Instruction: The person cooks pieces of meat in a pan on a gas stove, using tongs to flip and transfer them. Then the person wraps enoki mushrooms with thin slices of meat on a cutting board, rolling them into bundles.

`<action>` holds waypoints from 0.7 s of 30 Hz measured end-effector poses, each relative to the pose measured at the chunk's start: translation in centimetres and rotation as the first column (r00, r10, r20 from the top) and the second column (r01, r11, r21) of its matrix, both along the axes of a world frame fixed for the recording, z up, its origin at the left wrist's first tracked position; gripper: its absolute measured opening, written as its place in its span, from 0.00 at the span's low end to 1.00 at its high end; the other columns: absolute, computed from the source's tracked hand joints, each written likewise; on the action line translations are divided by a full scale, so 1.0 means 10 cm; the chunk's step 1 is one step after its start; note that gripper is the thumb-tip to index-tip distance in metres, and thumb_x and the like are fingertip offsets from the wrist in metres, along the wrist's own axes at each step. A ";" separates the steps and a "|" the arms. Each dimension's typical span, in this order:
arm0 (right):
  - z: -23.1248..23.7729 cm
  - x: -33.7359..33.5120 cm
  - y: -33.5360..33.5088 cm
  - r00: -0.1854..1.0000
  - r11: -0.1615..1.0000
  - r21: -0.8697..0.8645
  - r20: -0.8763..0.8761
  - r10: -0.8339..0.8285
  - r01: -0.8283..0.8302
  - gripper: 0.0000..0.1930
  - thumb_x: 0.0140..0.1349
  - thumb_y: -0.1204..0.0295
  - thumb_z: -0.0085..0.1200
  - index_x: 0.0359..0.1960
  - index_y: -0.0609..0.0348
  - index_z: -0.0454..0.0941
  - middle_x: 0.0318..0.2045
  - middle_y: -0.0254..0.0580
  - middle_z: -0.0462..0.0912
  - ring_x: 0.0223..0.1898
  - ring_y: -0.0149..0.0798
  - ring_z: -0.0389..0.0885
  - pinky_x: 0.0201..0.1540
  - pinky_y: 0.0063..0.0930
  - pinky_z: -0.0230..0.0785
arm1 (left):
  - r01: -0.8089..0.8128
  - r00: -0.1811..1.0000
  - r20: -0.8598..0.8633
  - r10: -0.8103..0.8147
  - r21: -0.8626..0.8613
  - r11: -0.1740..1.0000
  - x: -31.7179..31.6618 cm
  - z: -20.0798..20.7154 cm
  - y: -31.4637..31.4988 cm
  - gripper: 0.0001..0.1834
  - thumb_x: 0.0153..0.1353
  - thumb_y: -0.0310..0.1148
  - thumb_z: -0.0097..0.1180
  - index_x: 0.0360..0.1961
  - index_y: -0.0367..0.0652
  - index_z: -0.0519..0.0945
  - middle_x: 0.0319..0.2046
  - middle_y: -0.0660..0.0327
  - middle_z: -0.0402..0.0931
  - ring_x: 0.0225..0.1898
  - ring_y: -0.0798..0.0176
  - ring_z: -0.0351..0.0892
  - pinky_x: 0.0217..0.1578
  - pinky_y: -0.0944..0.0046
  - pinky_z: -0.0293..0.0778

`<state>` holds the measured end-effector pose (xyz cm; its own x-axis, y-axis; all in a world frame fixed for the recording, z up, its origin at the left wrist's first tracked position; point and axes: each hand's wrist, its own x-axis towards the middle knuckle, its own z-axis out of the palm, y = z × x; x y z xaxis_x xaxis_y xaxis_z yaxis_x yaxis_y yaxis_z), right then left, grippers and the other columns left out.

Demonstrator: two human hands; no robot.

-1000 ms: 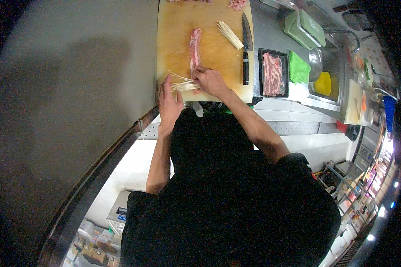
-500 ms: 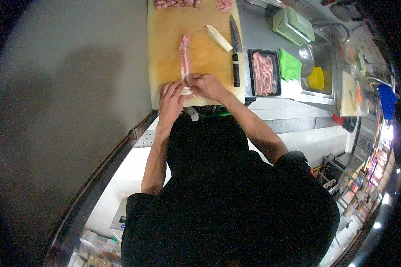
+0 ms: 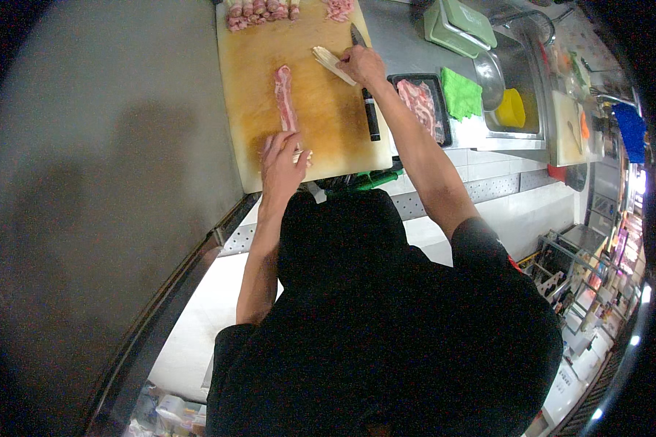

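A long strip of raw, fatty bacon-like meat (image 3: 285,98) lies lengthwise on the yellowed cutting board (image 3: 251,95). At its near end my left hand (image 3: 279,166) curls its fingers over a small bunch of pale sticks (image 3: 303,157), whose ends stick out to the right. Farther off, my right hand (image 3: 364,67) reaches across the board, its fingers closed on the end of a bundle of pale, thin strips (image 3: 331,64). I cannot make out what kind of food the strips are. A black-handled knife (image 3: 371,116) lies under my right wrist, its blade partly covered.
Several meat rolls (image 3: 262,10) and a heap of small meat pieces (image 3: 338,9) sit at the board's far edge. To the right are a black tray of sliced meat (image 3: 418,102), a green cloth (image 3: 461,93), green containers (image 3: 455,29) and a sink with a yellow bowl (image 3: 511,109).
My right hand has left the near end of the meat strip and moved far and right to the pale bundle. My left hand stays at the strip's near end. The view has shifted slightly.
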<state>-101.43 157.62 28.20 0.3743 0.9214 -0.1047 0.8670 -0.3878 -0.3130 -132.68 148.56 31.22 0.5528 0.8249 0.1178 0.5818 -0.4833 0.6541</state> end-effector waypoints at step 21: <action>0.89 -0.27 -0.78 0.542 0.952 0.216 -0.838 0.068 0.215 0.08 0.64 0.68 0.63 0.39 0.59 0.84 0.33 0.32 0.87 0.32 0.25 0.80 0.35 0.19 0.71 | -0.111 0.976 0.190 0.109 -0.004 0.994 1.04 -0.02 0.84 0.25 0.65 0.26 0.53 0.64 0.35 0.71 0.64 0.47 0.70 0.66 0.44 0.68 0.69 0.50 0.60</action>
<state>-104.12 149.79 37.14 0.3155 0.9341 -0.1672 0.1318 -0.2177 -0.9671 -122.29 156.99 30.99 0.4259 0.8783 0.2171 0.4975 -0.4278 0.7547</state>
